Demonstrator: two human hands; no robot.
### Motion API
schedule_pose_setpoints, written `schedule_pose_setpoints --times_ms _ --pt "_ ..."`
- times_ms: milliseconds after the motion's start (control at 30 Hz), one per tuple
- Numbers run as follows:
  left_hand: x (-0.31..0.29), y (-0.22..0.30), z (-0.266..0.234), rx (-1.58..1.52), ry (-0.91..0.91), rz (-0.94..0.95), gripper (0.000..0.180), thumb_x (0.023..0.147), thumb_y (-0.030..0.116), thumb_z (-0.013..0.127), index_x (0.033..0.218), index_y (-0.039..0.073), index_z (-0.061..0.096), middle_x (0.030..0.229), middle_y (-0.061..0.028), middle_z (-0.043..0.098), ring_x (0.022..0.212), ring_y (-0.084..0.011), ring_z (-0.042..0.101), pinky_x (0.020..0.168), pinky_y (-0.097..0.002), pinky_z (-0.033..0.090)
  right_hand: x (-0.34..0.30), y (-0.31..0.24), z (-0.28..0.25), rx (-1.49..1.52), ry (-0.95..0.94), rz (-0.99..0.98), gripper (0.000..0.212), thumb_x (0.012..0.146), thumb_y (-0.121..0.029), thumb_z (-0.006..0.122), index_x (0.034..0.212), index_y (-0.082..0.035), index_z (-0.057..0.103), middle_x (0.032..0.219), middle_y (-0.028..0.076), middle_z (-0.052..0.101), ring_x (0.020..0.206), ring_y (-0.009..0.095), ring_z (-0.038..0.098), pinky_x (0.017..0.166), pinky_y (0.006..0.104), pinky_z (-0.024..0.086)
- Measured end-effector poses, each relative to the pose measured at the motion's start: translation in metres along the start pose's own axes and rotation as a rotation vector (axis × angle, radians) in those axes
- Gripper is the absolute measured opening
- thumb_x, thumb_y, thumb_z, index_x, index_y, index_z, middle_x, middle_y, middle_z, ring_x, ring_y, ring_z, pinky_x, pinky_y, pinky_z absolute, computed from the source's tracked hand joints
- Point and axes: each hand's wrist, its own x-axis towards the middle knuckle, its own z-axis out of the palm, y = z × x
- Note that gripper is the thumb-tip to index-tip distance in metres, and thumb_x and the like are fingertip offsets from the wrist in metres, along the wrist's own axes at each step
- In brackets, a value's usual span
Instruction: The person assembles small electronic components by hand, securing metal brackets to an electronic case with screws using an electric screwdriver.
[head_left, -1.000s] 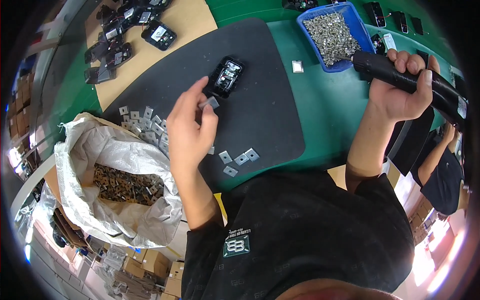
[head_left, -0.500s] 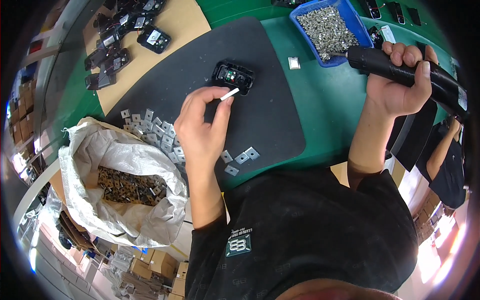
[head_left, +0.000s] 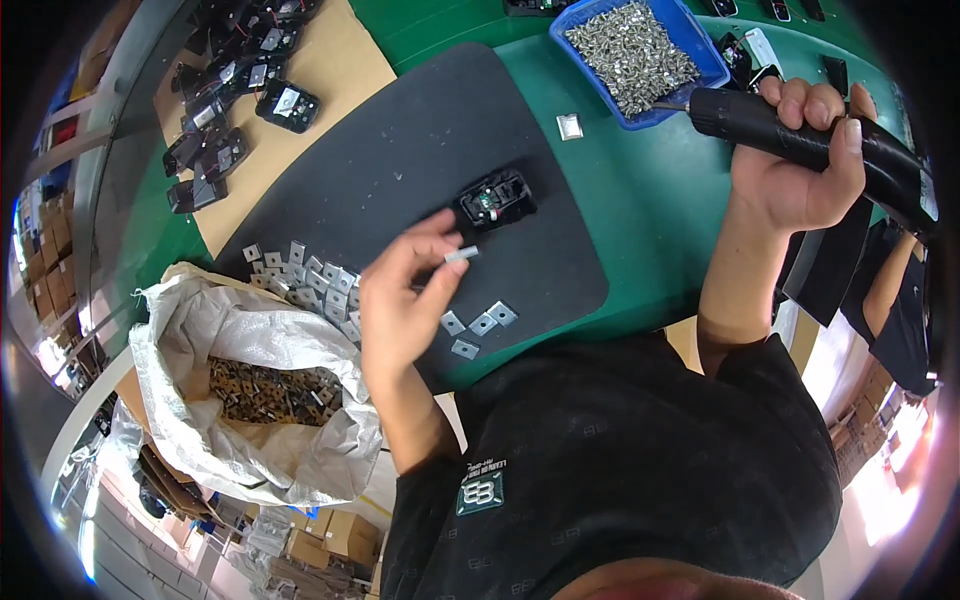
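Observation:
Between the thumb and fingers of my left hand (head_left: 398, 305) is a small silver metal plate (head_left: 462, 254), held just above the dark mat (head_left: 400, 180). Just beyond those fingers lies an open black plastic housing (head_left: 500, 200) with a small circuit board inside. My right hand (head_left: 795, 185) is wrapped round a black electric screwdriver (head_left: 745, 121), raised at the right. Its bit points left, close to the near edge of a blue bin (head_left: 708, 48) full of metal screws (head_left: 632, 55). Whether a screw sits on the bit, I cannot tell.
Loose metal plates (head_left: 322, 285) lie left of my left hand, with several more (head_left: 484, 323) near the table edge. A white woven sack (head_left: 300, 470) of small parts stands at left. Black housings (head_left: 287, 105) cover cardboard at far left. Another person's forearm (head_left: 888, 285) shows at right.
My left hand has drawn back toward me with the metal plate, away from the housing. The housing now appears farther right and nearer. My right hand holds the screwdriver nearly still.

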Motion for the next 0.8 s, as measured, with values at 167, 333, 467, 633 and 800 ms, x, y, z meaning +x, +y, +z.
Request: schedule_pose_setpoints --times_ms 167,333,467,633,800 --pt "-0.014 0.011 -0.012 0.201 0.01 0.283 0.015 0.074 -0.003 0.074 0.085 0.0 0.066 0.107 -0.0158 0.069 0.096 -0.0222 0.068 0.081 -0.0309 0.052 0.001 0.003 0.011 -0.034 -0.015 -0.022 0.033 0.088 -0.022 0.054 0.119 -0.009 0.056 0.086 0.005 0.059 0.078 0.019 0.051 0.081 0.0415 0.04" --pt "0.031 0.019 -0.011 0.208 0.139 0.384 0.013 0.078 -0.002 0.071 0.089 -0.001 0.064 0.105 -0.0158 0.07 0.094 -0.0222 0.068 0.082 -0.0318 0.052 -0.002 0.008 0.024 -0.037 -0.035 -0.041 0.033 0.088 -0.022 0.054 0.119 -0.009 0.056 0.086 0.005 0.06 0.078 0.019 0.05 0.081 0.0413 0.039" --pt "0.042 0.017 0.002 0.17 -0.008 0.121 0.011 0.088 -0.003 0.064 0.097 -0.004 0.057 0.101 -0.015 0.072 0.088 -0.0159 0.07 0.077 -0.0263 0.054 -0.001 0.002 0.017 0.029 -0.032 -0.052 0.039 0.088 -0.02 0.051 0.123 -0.004 0.047 0.082 0.009 0.058 0.074 0.023 0.055 0.078 0.0482 0.045" --pt "0.01 0.001 0.0 -0.034 -0.172 0.023 0.012 0.085 -0.004 0.067 0.095 -0.003 0.06 0.102 -0.0152 0.072 0.089 -0.0146 0.07 0.076 -0.0264 0.055 0.0 -0.007 0.006 0.024 -0.039 -0.055 0.037 0.089 -0.02 0.05 0.122 -0.005 0.048 0.082 0.008 0.058 0.074 0.022 0.055 0.078 0.0473 0.044" --pt "0.014 0.012 -0.002 0.206 -0.054 0.353 0.016 0.07 -0.002 0.077 0.082 0.0 0.067 0.101 -0.0117 0.068 0.091 -0.021 0.065 0.08 -0.0293 0.049 0.001 -0.013 0.003 0.05 -0.078 -0.041 0.036 0.089 -0.022 0.05 0.12 -0.006 0.049 0.082 0.007 0.058 0.074 0.022 0.056 0.078 0.0462 0.044"
